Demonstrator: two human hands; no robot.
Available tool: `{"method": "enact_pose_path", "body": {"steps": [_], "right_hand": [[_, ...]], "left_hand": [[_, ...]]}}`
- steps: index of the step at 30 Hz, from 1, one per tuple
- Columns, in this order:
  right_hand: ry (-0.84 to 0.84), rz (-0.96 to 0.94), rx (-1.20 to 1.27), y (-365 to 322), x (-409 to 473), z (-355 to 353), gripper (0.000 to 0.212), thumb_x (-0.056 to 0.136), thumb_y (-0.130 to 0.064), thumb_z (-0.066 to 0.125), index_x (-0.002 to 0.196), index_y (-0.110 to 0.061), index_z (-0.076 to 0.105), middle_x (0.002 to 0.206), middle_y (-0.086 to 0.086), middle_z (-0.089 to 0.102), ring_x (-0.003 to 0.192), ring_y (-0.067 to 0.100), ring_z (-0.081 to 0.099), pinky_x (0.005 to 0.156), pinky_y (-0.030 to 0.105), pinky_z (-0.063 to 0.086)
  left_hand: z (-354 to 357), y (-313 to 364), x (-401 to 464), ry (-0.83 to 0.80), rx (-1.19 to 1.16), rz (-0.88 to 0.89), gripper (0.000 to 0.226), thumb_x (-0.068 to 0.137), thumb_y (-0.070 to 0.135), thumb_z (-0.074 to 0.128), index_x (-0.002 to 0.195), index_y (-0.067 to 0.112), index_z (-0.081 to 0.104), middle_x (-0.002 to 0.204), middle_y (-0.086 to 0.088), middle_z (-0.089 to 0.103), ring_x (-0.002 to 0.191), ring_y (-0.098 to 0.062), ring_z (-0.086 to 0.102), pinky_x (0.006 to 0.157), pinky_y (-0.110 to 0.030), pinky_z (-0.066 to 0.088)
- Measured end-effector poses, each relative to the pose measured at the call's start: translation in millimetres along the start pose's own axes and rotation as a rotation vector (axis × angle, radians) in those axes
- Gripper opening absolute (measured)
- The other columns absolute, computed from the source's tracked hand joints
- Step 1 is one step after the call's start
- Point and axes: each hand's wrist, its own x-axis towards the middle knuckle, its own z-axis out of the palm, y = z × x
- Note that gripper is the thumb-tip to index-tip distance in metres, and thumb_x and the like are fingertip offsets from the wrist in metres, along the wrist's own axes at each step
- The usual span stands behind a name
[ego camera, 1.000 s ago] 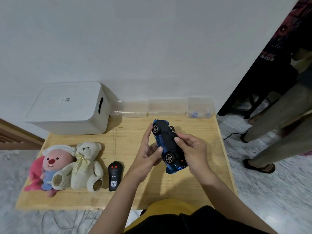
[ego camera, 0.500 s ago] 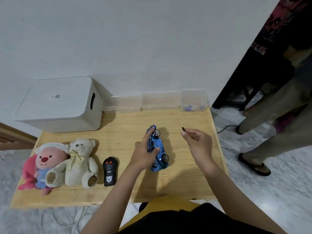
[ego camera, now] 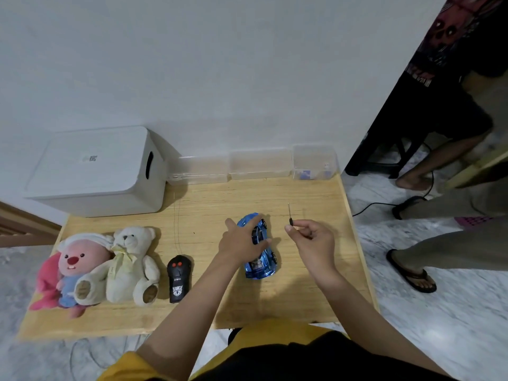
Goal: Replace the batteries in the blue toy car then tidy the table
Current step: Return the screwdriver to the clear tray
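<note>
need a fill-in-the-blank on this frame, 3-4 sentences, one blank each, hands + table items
1. The left hand rests on the blue toy ____.
2. The right hand pinches a thin ____ with its metal tip pointing up.
3. The black remote control lies between the blue toy and the cream ____.
4. The white storage box stands at the table's back ____ corner.

Missing words: car; screwdriver; teddy bear; left

Two plush toys point(ego camera: 104, 268), three clear boxes point(ego camera: 259, 164)
</note>
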Motion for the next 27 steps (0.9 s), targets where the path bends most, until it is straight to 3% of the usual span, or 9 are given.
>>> {"method": "enact_pose_path", "body": {"steps": [6, 11, 15, 18, 24, 27], "right_hand": [[-0.033, -0.018, -0.047, 2, 1, 7, 0.012, 0.075, -0.024, 0.078, 0.084, -0.026, 0.070, 0.070, 0.011, 0.067, 0.069, 0.021, 0.065, 0.068, 0.027, 0.052], [-0.033, -0.026, -0.074, 0, 5, 17, 0.010, 0.077, -0.022, 0.077, 0.085, -0.021, 0.071, 0.069, 0.002, 0.067, 0.067, 0.013, 0.063, 0.068, 0.025, 0.051], [-0.058, -0.010, -0.127, -3, 12, 37, 0.007, 0.081, -0.018, 0.072, 0.086, -0.014, 0.069, 0.083, -0.001, 0.070, 0.081, 0.012, 0.066, 0.075, 0.024, 0.052], [-0.130, -0.018, -0.140, -13, 20, 59, 0.006, 0.083, -0.014, 0.070, 0.085, -0.014, 0.065, 0.079, -0.002, 0.068, 0.077, 0.012, 0.066, 0.066, 0.017, 0.049], [-0.283, -0.233, -0.337, -41, 47, 115, 0.023, 0.093, -0.003, 0.049, 0.112, -0.001, 0.061, 0.089, 0.010, 0.066, 0.086, 0.025, 0.062, 0.079, 0.036, 0.051], [-0.366, -0.374, -0.561, -57, 70, 144, 0.026, 0.094, -0.001, 0.038, 0.112, -0.001, 0.058, 0.105, 0.010, 0.056, 0.093, 0.022, 0.053, 0.080, 0.031, 0.044]], "left_hand": [[19, -7, 4, 0.023, -0.001, 0.003, 0.081, 0.077, 0.079, 0.041, 0.146, 0.050, 0.010, 0.127, -0.012, 0.033, 0.102, -0.031, 0.051, 0.083, -0.039, 0.051], [15, -22, 0, 0.083, -0.120, 0.020, 0.087, 0.077, 0.079, 0.041, 0.148, 0.045, 0.003, 0.128, -0.011, 0.035, 0.112, -0.031, 0.048, 0.084, -0.038, 0.047], [-5, -41, 0, 0.215, -0.201, 0.027, 0.090, 0.079, 0.075, 0.044, 0.150, 0.029, 0.015, 0.134, -0.014, 0.035, 0.121, -0.032, 0.043, 0.091, -0.041, 0.044], [-26, -61, 7, 0.312, -0.224, 0.033, 0.082, 0.083, 0.068, 0.047, 0.147, 0.023, 0.025, 0.133, -0.013, 0.034, 0.122, -0.029, 0.040, 0.092, -0.041, 0.046], [-71, -100, 42, 0.444, -0.197, 0.058, 0.074, 0.085, 0.057, 0.055, 0.144, 0.020, 0.032, 0.135, -0.016, 0.034, 0.127, -0.031, 0.034, 0.093, -0.042, 0.044], [-94, -111, 68, 0.490, -0.154, 0.102, 0.072, 0.085, 0.050, 0.060, 0.143, 0.015, 0.035, 0.136, -0.017, 0.033, 0.126, -0.033, 0.032, 0.097, -0.043, 0.041]]}}
